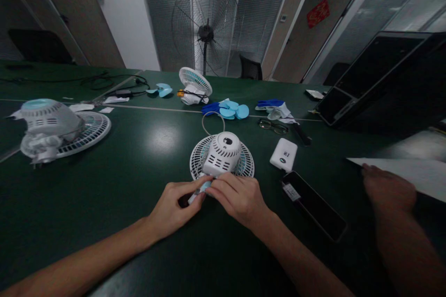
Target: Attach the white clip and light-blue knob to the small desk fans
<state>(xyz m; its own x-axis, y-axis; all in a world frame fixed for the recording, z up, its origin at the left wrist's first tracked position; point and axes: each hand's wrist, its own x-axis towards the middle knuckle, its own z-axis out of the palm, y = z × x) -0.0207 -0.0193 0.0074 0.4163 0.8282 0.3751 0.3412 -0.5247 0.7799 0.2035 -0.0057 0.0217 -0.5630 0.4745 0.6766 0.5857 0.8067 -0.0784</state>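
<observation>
A small white fan [223, 151] lies grille down on the dark green table in front of me, its slotted motor housing facing up. At its near edge I pinch a small white and light-blue piece [205, 186] between both hands. My left hand [176, 202] has thumb and fingertips closed around it from the left. From the right, the curled fingers of my right hand [240, 195] close on the same piece, right against the fan's base. My fingers hide most of that piece and how it joins the fan.
Another white fan [52, 123] lies to the left; a third [195, 86] is farther back. Light-blue blades [234, 109], gloves [275, 109], glasses [273, 126], a power bank [284, 154] and a phone [313, 204] lie around. Another person's hand [390, 190] touches white paper [418, 174].
</observation>
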